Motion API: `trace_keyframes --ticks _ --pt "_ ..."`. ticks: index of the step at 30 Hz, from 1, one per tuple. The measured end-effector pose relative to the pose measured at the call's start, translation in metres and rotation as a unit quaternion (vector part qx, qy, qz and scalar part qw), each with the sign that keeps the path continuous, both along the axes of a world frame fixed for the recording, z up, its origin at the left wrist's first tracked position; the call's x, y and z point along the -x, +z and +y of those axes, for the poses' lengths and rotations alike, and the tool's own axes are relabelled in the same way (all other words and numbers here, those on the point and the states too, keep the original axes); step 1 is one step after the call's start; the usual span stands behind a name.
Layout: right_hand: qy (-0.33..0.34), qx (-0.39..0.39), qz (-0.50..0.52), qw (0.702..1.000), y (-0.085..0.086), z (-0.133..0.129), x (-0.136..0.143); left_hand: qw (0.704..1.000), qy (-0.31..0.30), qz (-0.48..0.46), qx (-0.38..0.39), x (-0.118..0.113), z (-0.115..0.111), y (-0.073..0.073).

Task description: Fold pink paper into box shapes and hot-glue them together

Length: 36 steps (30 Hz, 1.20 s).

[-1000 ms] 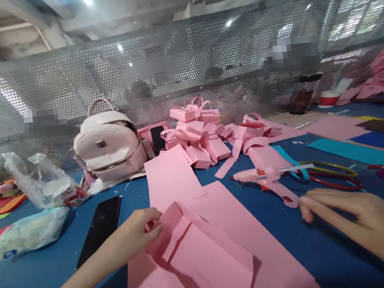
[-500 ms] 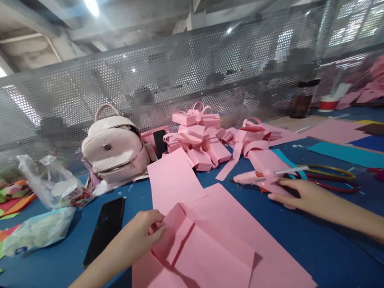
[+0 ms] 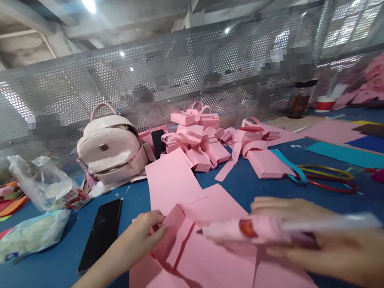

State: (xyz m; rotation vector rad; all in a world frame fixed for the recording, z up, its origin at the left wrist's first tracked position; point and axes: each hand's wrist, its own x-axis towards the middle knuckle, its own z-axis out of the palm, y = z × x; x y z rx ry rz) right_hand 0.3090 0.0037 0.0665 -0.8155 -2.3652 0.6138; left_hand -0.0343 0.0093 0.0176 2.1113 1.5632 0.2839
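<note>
From my end, the left hand (image 3: 148, 232) has its fingers pinched on the edge of the folded paper (image 3: 220, 263), which spreads rightward from them. The right hand (image 3: 345, 253) is wrapped round the glue gun (image 3: 264, 230), nozzle (image 3: 200, 231) near the raised flap (image 3: 180, 242). I judge the creasing done, the flap still unglued; beyond the fingers, made-up bags (image 3: 194, 137) lie heaped.

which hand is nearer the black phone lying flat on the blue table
Left: the left hand is just right of the phone, at the folded pink paper; the right hand is much farther right, holding the pink glue gun.
</note>
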Motion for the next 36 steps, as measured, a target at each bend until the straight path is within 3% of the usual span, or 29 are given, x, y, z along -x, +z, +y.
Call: trace_keyframes --ticks 2,4,7,11,15,19,24,29,32,36 --pt "0.074 0.046 -0.064 0.994 0.004 -0.005 0.019 1.0 0.006 -0.013 -0.004 0.0 -0.001 0.002" --pt "0.072 0.066 -0.089 0.991 0.003 -0.004 0.033 0.999 0.018 -0.034 -0.012 0.001 -0.005 0.007" --pt "0.025 0.074 -0.087 0.993 -0.002 0.004 0.036 0.998 0.034 -0.019 -0.047 0.004 -0.012 0.018" --pt "-0.064 0.124 -0.086 0.987 -0.009 0.016 0.022 0.998 -0.022 0.02 -0.062 0.004 -0.018 0.029" --pt "-0.173 0.161 -0.059 0.97 -0.013 0.027 0.01 0.997 -0.063 0.039 -0.038 -0.007 -0.015 0.033" --pt "-0.212 0.186 -0.003 0.959 -0.012 0.03 0.007 0.998 -0.057 0.006 -0.001 -0.014 -0.005 0.034" --pt "-0.231 0.213 0.062 0.947 -0.01 0.027 -0.002 0.998 -0.039 -0.05 0.014 -0.006 0.007 0.025" --pt "-0.247 0.204 0.156 0.934 -0.012 0.032 -0.024 0.994 0.042 -0.102 0.027 0.007 0.011 0.001" --pt "-0.264 0.176 0.185 0.93 -0.011 0.036 -0.035 0.989 0.082 -0.122 0.022 0.007 -0.001 -0.011" --pt "-0.276 0.166 0.185 0.929 -0.011 0.035 -0.036 0.993 0.089 -0.081 -0.007 -0.006 -0.027 -0.012"
